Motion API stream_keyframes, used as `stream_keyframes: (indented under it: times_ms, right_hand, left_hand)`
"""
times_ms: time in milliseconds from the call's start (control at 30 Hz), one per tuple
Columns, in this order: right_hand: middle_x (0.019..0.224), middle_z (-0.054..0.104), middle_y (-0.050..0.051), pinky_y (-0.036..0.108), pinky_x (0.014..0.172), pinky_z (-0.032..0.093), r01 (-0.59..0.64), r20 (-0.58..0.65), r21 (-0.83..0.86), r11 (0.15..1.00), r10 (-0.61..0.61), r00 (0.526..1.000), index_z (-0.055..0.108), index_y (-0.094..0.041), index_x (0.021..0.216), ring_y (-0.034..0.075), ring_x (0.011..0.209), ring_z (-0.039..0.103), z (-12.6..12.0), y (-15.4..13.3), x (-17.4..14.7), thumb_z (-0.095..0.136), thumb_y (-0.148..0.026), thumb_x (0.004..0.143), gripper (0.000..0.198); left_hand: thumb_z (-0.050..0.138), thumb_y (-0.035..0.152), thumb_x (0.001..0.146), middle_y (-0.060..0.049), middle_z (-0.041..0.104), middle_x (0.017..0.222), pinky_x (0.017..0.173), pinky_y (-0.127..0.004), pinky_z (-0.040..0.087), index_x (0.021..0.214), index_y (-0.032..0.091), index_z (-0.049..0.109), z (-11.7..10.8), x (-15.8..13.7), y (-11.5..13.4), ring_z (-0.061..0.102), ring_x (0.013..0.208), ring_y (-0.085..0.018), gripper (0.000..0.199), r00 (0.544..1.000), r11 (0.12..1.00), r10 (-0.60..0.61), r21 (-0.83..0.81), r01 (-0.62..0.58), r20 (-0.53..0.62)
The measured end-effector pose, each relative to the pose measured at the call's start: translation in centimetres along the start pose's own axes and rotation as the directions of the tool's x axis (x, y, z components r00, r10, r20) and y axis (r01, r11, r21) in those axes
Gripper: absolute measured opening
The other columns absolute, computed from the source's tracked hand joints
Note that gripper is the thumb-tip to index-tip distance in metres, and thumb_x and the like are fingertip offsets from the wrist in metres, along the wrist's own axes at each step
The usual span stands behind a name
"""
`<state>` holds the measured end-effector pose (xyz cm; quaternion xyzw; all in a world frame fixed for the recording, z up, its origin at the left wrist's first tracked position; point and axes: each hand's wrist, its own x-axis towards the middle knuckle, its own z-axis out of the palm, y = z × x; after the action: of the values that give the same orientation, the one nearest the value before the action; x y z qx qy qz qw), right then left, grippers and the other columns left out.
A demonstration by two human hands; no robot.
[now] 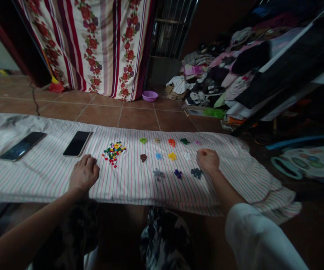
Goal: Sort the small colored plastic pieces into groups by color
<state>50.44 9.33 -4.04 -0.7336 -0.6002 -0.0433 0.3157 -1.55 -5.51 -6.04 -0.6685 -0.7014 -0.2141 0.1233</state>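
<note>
On the striped cloth, my left hand [83, 173] rests palm down with its fingers loosely bent and a little apart, just below a dark phone [77, 143]. To its right lies a mixed heap of small coloured pieces [113, 153]. My right hand [209, 159] is closed, thumb and fingers together, beside a small white pile [187, 155]; whatever may be inside it is hidden. Sorted piles sit in rows between the hands, among them yellow pieces [172, 156], orange pieces [172, 142], purple pieces [178, 173] and dark grey pieces [196, 173].
A second phone [23, 146] lies at the left of the cloth-covered surface [133, 187]. Beyond it on the tiled floor are a purple basin [149, 96], a floral curtain [100, 48] and heaped clothes [223, 71]. A patterned plastic chair [308, 161] stands at right.
</note>
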Motion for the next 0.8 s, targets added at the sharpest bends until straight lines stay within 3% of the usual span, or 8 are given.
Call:
stream_keyframes:
  times_ms: [133,300,433,600,667,800]
  right_hand:
    - [0.085,0.069,0.009,0.037,0.085,0.048,0.038,0.031,0.067,0.997,-0.04,0.999,0.071,-0.02,0.074,0.025,0.089,0.06,0.9,-3.8,-1.3,0.048,-0.021,0.073,0.023]
    - [0.099,0.069,0.011,0.036,0.088,0.049,0.159,0.076,0.231,0.96,-0.181,0.981,0.072,-0.018,0.095,0.024,0.093,0.063,2.0,-10.9,-3.0,0.047,-0.018,0.077,0.031]
    - [0.099,0.069,0.007,0.034,0.092,0.047,0.297,0.159,0.397,0.869,-0.384,0.91,0.073,-0.021,0.094,0.022,0.097,0.063,3.7,-17.1,-5.2,0.048,-0.017,0.081,0.028]
    - [0.092,0.068,0.005,0.029,0.084,0.047,0.364,0.289,0.524,0.77,-0.563,0.774,0.074,-0.022,0.092,0.018,0.088,0.062,6.4,-23.8,-8.4,0.052,-0.015,0.085,0.024]
    - [0.094,0.068,0.005,0.028,0.085,0.046,0.389,0.316,0.531,0.753,-0.602,0.733,0.074,-0.022,0.094,0.018,0.089,0.062,7.2,-25.9,-9.3,0.052,-0.014,0.086,0.025]
    - [0.094,0.067,0.005,0.027,0.084,0.044,0.421,0.401,0.435,0.796,-0.589,0.701,0.074,-0.022,0.095,0.018,0.09,0.06,8.1,-28.6,-10.2,0.052,-0.015,0.09,0.024]
  left_hand:
    - [0.04,0.024,0.086,-0.021,0.059,0.126,0.101,-0.05,0.045,0.101,0.013,0.059,-0.2,0.1,0.2,0.052,0.125,-0.033,0.027,1.0,1.0,-0.003,0.007,0.003,0.016]
    - [0.038,0.024,0.088,-0.02,0.059,0.126,0.102,-0.048,0.044,0.101,0.012,0.06,-0.4,0.1,0.3,0.052,0.125,-0.034,0.028,0.999,1.0,-0.006,0.023,0.006,0.039]
    - [0.039,0.023,0.088,-0.02,0.059,0.127,0.103,-0.047,0.044,0.101,0.013,0.06,-0.5,0.1,0.5,0.052,0.125,-0.033,0.027,0.999,1.0,-0.017,0.015,0.017,0.033]
    - [0.041,0.022,0.086,-0.02,0.059,0.127,0.104,-0.047,0.042,0.1,0.013,0.061,-0.6,0.2,0.7,0.051,0.126,-0.033,0.026,0.998,0.999,-0.05,0.006,0.05,0.044]
    - [0.042,0.022,0.086,-0.02,0.059,0.129,0.105,-0.047,0.042,0.101,0.013,0.061,-0.6,0.2,0.7,0.05,0.127,-0.033,0.026,0.997,0.998,-0.059,0.002,0.059,0.055]
    - [0.043,0.022,0.087,-0.021,0.058,0.129,0.106,-0.046,0.041,0.103,0.012,0.061,-0.6,0.2,0.7,0.05,0.128,-0.034,0.026,0.997,0.998,-0.054,0.009,0.054,0.056]
